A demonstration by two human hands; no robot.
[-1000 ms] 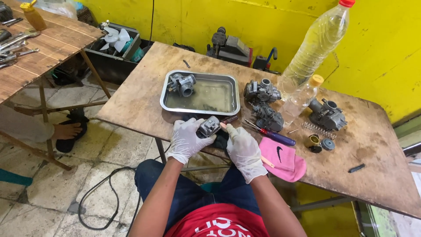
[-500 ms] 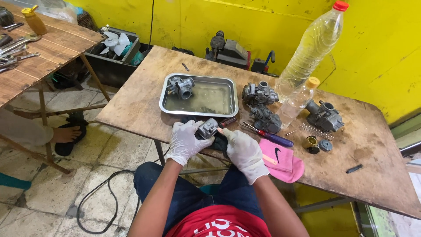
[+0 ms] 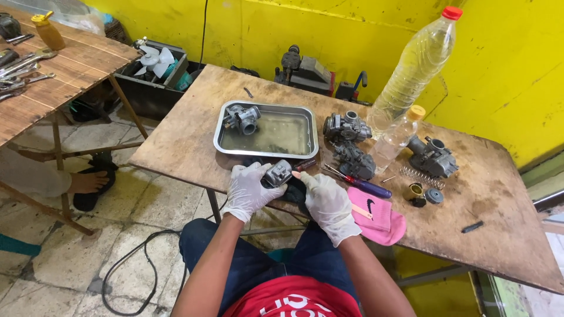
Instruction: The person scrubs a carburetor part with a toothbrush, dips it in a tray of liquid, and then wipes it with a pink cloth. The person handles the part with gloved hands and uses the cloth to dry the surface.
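Note:
Both my hands wear white gloves and meet at the near edge of a worn wooden table (image 3: 194, 147). My left hand (image 3: 249, 189) grips a small grey metal carburetor part (image 3: 277, 172) from the left. My right hand (image 3: 326, 199) closes on the same part's right side, over a dark piece beneath it. Just beyond my hands stands a metal tray (image 3: 305, 120) holding shallow liquid and a carburetor (image 3: 241, 117).
Right of the tray lie two more carburetors (image 3: 348, 126), a screwdriver (image 3: 364, 185), a pink cloth (image 3: 376, 214), a spring, small round parts and another carburetor (image 3: 435, 155). Two plastic bottles (image 3: 414, 70) stand behind. A second table with tools is at left; another person's foot (image 3: 88, 182) rests on the floor.
My hands and the grey part stay at the table's near edge, with only slight shifts of the fingers. The view has moved a little.

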